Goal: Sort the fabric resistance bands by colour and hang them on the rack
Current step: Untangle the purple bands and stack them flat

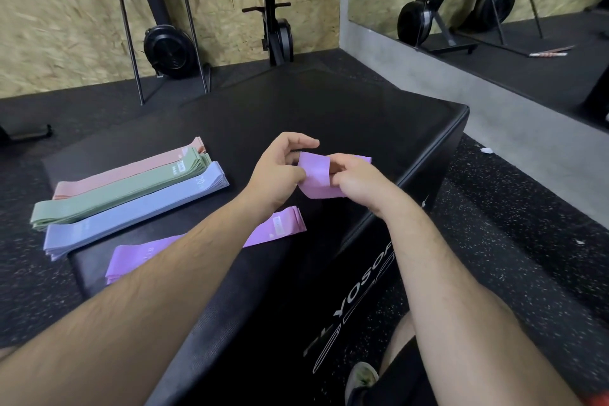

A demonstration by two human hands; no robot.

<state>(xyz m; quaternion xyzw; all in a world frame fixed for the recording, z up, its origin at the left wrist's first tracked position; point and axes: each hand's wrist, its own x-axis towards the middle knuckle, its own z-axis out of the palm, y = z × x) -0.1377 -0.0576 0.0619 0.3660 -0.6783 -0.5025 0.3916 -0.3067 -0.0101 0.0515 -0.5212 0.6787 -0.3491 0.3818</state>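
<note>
Sorting looks nearly done: a pink stack (131,170), a green stack (122,189) and a blue stack (138,211) lie side by side on the black padded box (329,109), with a purple pile (280,227) nearer the person. The left hand (280,168) and right hand (356,180) both pinch one more folded purple band (314,175) just above the box. The hanging appears to be all still to do (no rack is clearly in view).

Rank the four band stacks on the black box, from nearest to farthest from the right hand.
From the right hand, which grips a purple band:
1. purple stack, left of it, nearer the person
2. blue stack, further left
3. green stack, behind the blue
4. pink stack, at the back
</note>
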